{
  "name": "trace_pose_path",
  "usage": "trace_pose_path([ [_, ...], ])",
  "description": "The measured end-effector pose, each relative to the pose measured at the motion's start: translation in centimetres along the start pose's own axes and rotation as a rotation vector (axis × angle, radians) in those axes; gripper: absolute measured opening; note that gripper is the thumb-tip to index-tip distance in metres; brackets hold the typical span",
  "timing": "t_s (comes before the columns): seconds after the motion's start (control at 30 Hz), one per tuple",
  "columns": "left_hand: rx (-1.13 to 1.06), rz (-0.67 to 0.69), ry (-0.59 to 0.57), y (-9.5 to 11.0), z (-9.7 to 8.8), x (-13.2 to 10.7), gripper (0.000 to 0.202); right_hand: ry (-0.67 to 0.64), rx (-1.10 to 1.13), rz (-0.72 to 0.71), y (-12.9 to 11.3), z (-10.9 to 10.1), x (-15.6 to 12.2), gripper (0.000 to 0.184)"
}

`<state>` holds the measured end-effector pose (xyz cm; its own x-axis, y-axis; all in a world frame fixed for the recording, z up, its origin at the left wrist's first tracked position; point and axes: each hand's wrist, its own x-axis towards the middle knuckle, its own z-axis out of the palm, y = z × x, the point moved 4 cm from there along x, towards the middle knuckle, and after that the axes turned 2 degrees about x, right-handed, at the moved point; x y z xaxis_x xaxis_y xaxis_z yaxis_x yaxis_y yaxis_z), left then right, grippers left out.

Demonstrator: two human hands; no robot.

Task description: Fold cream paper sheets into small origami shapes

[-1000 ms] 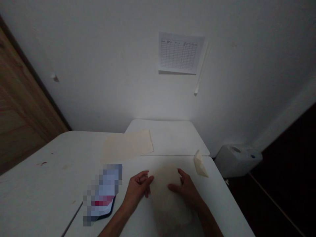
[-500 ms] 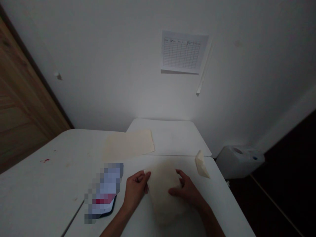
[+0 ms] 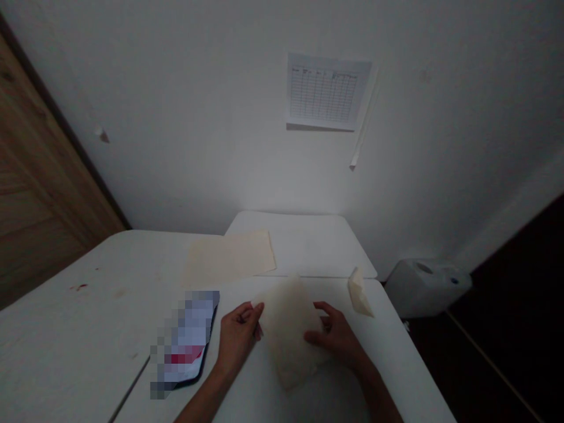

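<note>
A cream sheet of thin paper [image 3: 291, 341] lies tilted between my hands on the white table. At its upper left corner, my left hand [image 3: 240, 329] pinches the paper between thumb and fingers. My right hand [image 3: 337, 338] is at the sheet's right edge, thumb over the paper and index finger held apart from it. Whether its curled fingers touch the paper's underside is hidden. A small folded paper piece [image 3: 360, 294] stands to the right, beyond my right hand. To the left of my left hand lies a phone [image 3: 189, 346], its screen blurred out.
Another cream sheet [image 3: 231, 257] lies flat toward the back of the white table [image 3: 101, 329]. A printed chart [image 3: 328, 93] hangs on the wall. To the right, below the table edge, stands a white plastic container [image 3: 427, 288]. A wooden door [image 3: 39, 176] is at the left.
The sheet has turned slightly, its top corner now pointing farther back. My left hand has shifted a little to the left with its corner; my right hand has barely moved.
</note>
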<state>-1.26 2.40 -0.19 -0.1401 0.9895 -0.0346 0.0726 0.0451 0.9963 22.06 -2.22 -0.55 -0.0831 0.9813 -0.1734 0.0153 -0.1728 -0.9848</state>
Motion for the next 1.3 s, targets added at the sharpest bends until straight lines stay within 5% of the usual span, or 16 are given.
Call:
trace_pose_path([
  [0.23, -0.014, 0.022, 0.033, 0.5, -0.6, 0.1, 0.038, -0.055, -0.022, -0.027, -0.5, -0.9, -0.6, 0.066],
  [0.5, -0.041, 0.023, 0.038, 0.5, -0.7, 0.0, 0.036, -0.006, -0.019, -0.086, -1.2, -0.1, -0.7, 0.06],
  [0.93, -0.19, -0.02, 0.103, -0.1, -0.9, 0.3, 0.038, 0.072, 0.007, -0.048, 0.9, -1.5, 0.8, 0.05],
  [1.3, -0.396, -0.097, 0.11, -1.2, -0.8, 0.6, 0.041, 0.164, 0.117, -0.043, -0.1, -1.9, 0.3, 0.049],
])
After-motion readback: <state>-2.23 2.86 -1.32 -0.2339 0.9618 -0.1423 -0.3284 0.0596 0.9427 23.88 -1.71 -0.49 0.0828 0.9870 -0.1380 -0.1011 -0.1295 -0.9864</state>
